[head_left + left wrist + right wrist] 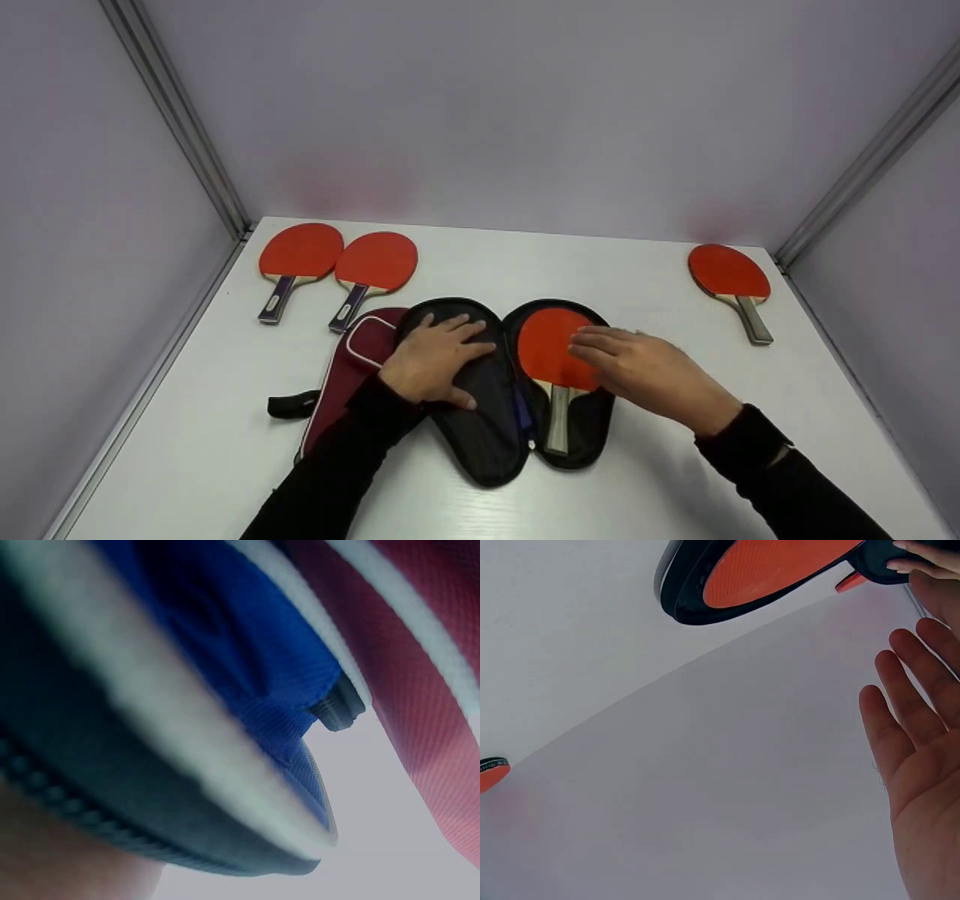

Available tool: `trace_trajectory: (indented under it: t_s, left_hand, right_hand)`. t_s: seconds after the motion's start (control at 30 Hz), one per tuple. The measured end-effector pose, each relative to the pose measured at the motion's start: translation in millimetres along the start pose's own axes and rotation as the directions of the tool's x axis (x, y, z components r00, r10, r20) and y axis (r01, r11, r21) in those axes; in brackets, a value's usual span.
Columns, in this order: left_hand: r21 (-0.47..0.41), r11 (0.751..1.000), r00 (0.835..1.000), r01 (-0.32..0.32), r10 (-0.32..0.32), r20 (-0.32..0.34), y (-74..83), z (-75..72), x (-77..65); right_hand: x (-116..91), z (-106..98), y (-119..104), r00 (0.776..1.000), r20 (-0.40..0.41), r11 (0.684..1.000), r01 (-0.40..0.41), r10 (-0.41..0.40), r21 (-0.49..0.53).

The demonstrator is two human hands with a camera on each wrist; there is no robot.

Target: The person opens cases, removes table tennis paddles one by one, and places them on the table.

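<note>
An opened paddle case lies on the table, its black left half (480, 427) beside the right half (594, 427). My left hand (435, 364) rests with fingers spread on the left half. In the right half lies a red table tennis paddle (546, 345), its handle toward me. Over the paddle's right edge hovers my right hand (652, 373), fingers straight and holding nothing. The right wrist view shows that palm (930, 787) away from the paddle's red face (772, 570). Blue fabric (255, 652) and a zipped black edge fill much of the left wrist view.
A dark red case (337, 401) with white piping lies partly under the opened case, its black strap (292, 406) sticking out left. Two red paddles, one far left (304, 251) and one beside it (379, 259), lie at the back. Another paddle (729, 271) lies back right. Walls enclose the table.
</note>
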State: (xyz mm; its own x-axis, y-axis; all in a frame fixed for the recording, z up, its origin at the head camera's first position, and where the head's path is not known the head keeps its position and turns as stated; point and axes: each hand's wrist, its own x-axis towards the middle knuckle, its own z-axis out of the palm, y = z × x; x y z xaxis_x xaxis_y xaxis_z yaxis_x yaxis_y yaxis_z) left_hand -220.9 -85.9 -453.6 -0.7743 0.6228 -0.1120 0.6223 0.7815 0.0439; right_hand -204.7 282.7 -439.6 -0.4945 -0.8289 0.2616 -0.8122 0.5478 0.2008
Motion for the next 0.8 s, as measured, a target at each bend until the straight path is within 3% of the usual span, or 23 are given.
trace_trajectory:
  t_s: [0.27, 0.8]
  left_hand:
    - [-0.008, 1.0, 1.0, -0.006, 0.006, -0.02, -0.9, 1.7, -0.5]
    - [0.002, 1.0, 1.0, -0.006, 0.006, -0.028, -1.0, 2.9, -0.2]
  right_hand:
    - [4, 13, -22, 0.989, 0.058, 0.991, 0.135, -0.134, -0.022]
    - [6, 31, -52, 0.955, 0.158, 0.964, 0.261, -0.25, -0.051]
